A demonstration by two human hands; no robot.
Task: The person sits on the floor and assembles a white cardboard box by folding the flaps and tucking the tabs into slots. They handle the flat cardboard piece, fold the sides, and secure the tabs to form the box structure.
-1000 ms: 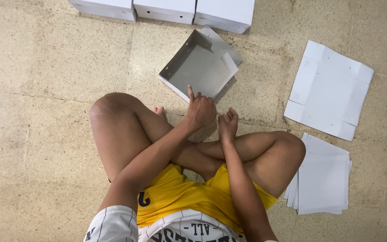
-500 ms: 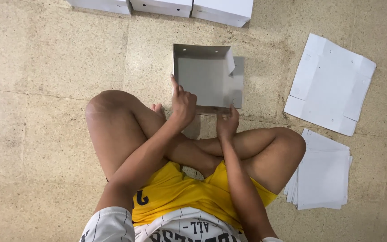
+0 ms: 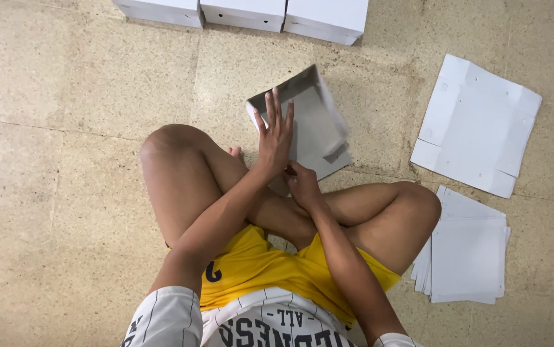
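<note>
Since half a second ago the half-folded box point(image 3: 309, 122) has turned from lying square-on with its open side up to standing tilted on a corner, one grey inner wall facing the camera and a loose flap hanging at its lower right. It rests on the tiled floor point(image 3: 65, 160) just beyond the person's crossed shins, and everything else is placed from it. Against its near left wall lies the left hand point(image 3: 275, 132), flat, fingers straight and slightly spread, palm pressed on the cardboard; its grip is open, clamped on nothing. Just below the box's near bottom edge sits the right hand point(image 3: 301, 183), fingers curled and low by the ankle; whether it pinches the box's edge or only touches it cannot be told. Beyond the box, at the far edge of the floor, three finished white boxes point(image 3: 245, 13) stand side by side in a row. Right of the box, well apart, one flat unfolded cardboard blank point(image 3: 476, 125) lies on the floor, and nearer the person, beside the right knee, is a stack of flat blanks point(image 3: 466, 247).
</note>
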